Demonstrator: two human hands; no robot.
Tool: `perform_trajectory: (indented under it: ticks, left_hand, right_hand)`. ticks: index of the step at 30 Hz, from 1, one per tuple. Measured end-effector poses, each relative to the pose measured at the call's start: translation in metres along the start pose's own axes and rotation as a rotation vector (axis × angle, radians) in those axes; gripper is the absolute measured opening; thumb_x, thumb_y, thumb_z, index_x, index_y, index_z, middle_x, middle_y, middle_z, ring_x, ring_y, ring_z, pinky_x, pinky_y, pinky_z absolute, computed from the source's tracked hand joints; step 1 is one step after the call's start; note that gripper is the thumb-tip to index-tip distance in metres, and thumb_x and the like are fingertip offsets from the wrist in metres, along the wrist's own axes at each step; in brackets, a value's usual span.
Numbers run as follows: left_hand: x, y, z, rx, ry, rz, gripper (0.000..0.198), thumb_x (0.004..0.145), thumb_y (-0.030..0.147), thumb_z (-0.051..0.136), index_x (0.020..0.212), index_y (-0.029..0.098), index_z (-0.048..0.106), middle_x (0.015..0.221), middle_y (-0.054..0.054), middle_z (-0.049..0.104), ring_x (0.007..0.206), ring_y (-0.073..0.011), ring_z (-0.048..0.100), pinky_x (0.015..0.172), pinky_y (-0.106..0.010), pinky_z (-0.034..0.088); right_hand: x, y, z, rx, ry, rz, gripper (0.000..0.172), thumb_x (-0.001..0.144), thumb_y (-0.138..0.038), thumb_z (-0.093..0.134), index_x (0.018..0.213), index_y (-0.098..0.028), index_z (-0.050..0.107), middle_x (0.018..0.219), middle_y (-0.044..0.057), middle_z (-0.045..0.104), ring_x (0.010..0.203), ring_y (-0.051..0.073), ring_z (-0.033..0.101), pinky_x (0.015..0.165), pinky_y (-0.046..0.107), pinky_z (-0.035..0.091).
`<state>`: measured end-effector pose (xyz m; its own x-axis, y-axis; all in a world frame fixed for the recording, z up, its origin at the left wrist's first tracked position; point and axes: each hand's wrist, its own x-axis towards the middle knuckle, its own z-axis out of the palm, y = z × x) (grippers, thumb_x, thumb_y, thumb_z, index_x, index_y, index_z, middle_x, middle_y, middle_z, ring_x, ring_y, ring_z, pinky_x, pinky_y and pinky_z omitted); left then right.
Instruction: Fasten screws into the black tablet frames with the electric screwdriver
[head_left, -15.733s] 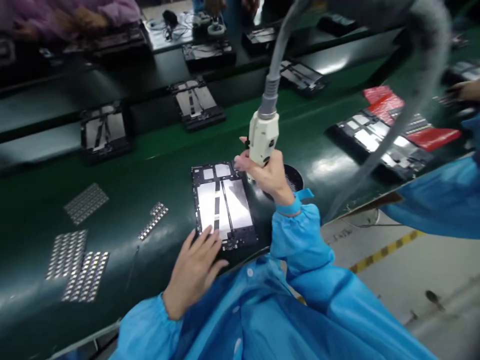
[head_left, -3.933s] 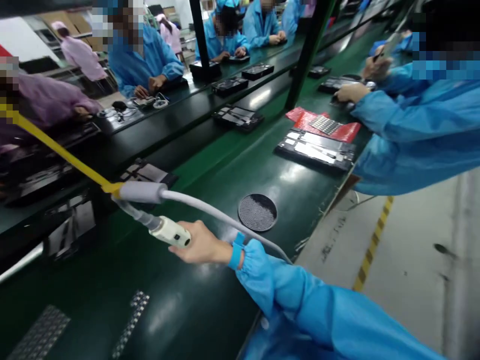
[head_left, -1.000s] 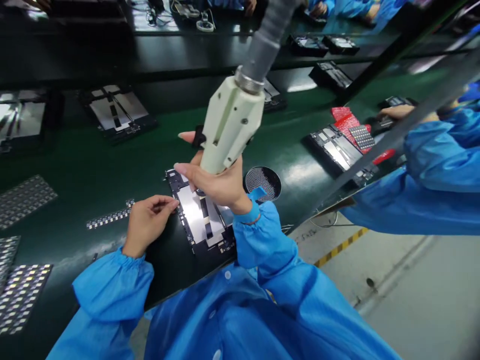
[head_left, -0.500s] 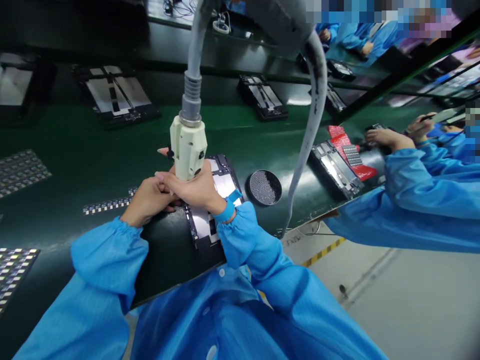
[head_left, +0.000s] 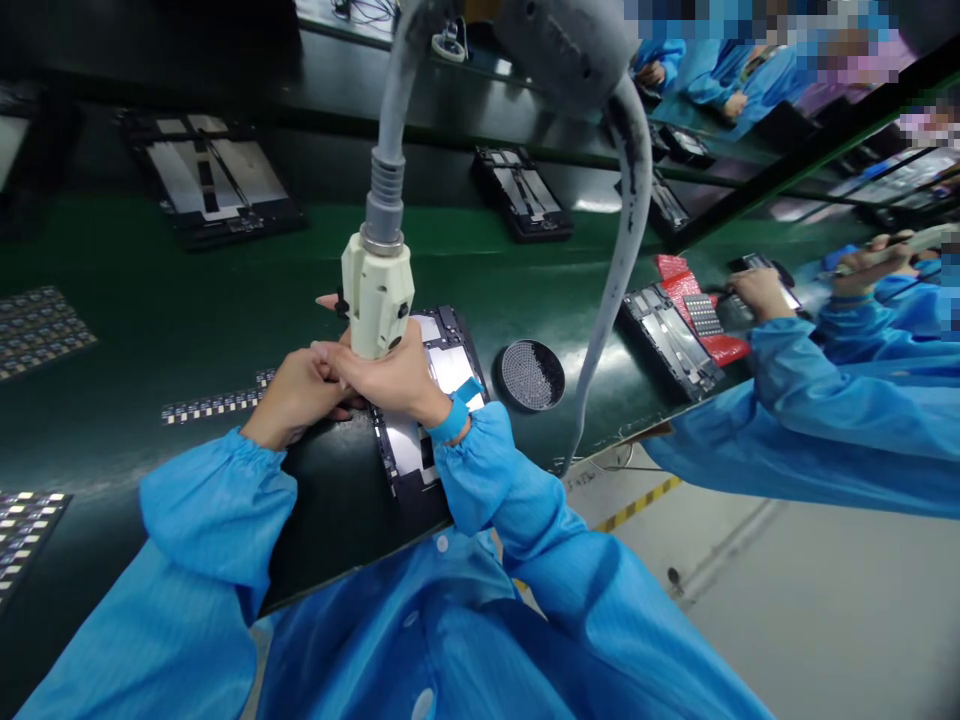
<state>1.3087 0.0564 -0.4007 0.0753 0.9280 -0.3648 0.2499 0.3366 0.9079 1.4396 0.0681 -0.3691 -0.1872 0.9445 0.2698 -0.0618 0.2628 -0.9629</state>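
Note:
My right hand [head_left: 397, 375] is wrapped around a cream electric screwdriver [head_left: 377, 290] with a thick grey cable at its top. Its lower end is hidden by my hands. Against the right thumb my left hand [head_left: 300, 393] is closed, its fingertips pinched together; what they hold, if anything, is hidden. Under my right hand and wrist lies an opened tablet-like device [head_left: 409, 455] with silvery panels and a black frame. A strip of small circuit boards [head_left: 214, 406] reaches to the left hand's wrist.
A round dark dish [head_left: 531, 375] with a dotted grey surface lies right of the device. Panels of small boards [head_left: 41, 330] lie at left. More opened devices [head_left: 517, 195] stand along the back. The grey cable [head_left: 616, 270] loops down beside the dish. A co-worker's hand [head_left: 761, 292] works at right.
My hands and the screwdriver stay almost in place. The surroundings at left have shifted slightly left in view. At right, the co-worker's hands have moved apart.

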Motion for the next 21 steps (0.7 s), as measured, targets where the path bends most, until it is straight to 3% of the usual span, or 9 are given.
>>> perform_trajectory:
  ticks: [7, 12, 16, 21]
  left_hand:
    - [0.0005, 0.0018, -0.0006, 0.008, -0.032, -0.018, 0.038, 0.068, 0.026, 0.072, 0.104, 0.013, 0.068, 0.077, -0.006, 0.071, 0.072, -0.0221, 0.068, 0.052, -0.026, 0.056]
    - [0.0028, -0.0014, -0.0006, -0.009, -0.019, -0.015, 0.041, 0.064, 0.03, 0.074, 0.101, 0.014, 0.069, 0.075, -0.008, 0.071, 0.07, -0.0229, 0.068, 0.051, -0.026, 0.055]
    - [0.0054, -0.0048, -0.0004, -0.021, -0.016, -0.001, 0.04, 0.061, 0.033, 0.074, 0.096, 0.015, 0.071, 0.073, -0.009, 0.07, 0.067, -0.0252, 0.068, 0.049, -0.028, 0.054]
    - [0.0057, -0.0047, -0.0011, -0.008, -0.032, 0.0, 0.041, 0.063, 0.031, 0.071, 0.098, 0.011, 0.07, 0.074, -0.009, 0.07, 0.069, -0.0263, 0.069, 0.052, -0.029, 0.055]
  right_hand:
    - [-0.0015, 0.0012, 0.0003, -0.075, -0.018, 0.038, 0.023, 0.075, -0.029, 0.078, 0.091, -0.017, 0.064, 0.082, 0.002, 0.07, 0.081, 0.018, 0.069, 0.073, 0.029, 0.059]
    - [-0.0018, -0.0004, -0.0001, -0.002, -0.037, 0.02, 0.031, 0.074, -0.033, 0.079, 0.098, -0.018, 0.065, 0.095, 0.005, 0.073, 0.098, 0.021, 0.071, 0.086, 0.032, 0.06]
    - [-0.0038, -0.0031, -0.0009, -0.005, -0.031, 0.079, 0.046, 0.068, -0.039, 0.083, 0.106, -0.019, 0.066, 0.096, 0.004, 0.073, 0.098, 0.021, 0.071, 0.084, 0.031, 0.06]
    - [-0.0057, -0.006, -0.0021, 0.054, -0.021, 0.052, 0.05, 0.066, -0.041, 0.084, 0.106, -0.018, 0.066, 0.095, 0.005, 0.073, 0.1, 0.023, 0.07, 0.083, 0.032, 0.06]
